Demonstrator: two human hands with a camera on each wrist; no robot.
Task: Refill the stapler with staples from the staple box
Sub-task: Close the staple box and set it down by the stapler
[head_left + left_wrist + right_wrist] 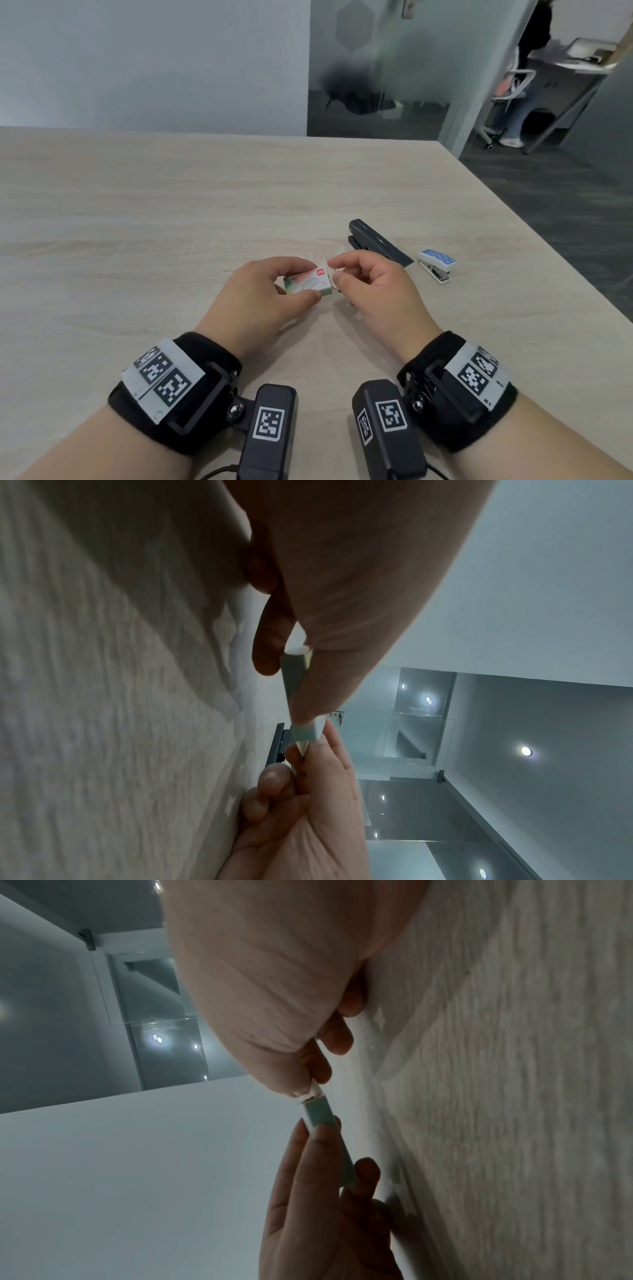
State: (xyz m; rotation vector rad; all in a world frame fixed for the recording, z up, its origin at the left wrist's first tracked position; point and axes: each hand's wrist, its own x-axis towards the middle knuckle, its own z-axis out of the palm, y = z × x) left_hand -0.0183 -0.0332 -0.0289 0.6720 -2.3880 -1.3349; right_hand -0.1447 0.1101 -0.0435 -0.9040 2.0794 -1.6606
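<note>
A small staple box (pixel 308 281), white and green with a red corner, is held just above the table between thumb and fingers of my left hand (pixel 260 294). My right hand (pixel 370 287) pinches the white end flap (pixel 331 275) at the box's right end. In the left wrist view the box (pixel 297 680) shows edge-on under my thumb, with the right hand's fingertips at its far end. In the right wrist view the flap (pixel 314 1089) stands slightly open from the box (pixel 325 1129). A black stapler (pixel 376 241) lies closed on the table beyond my right hand.
A small blue-and-white mini stapler (pixel 437 264) lies to the right of the black one. The light wood table (pixel 171 212) ends at a right edge (pixel 534 219). Beyond it a seated person (pixel 524 85) is at a desk behind a glass partition.
</note>
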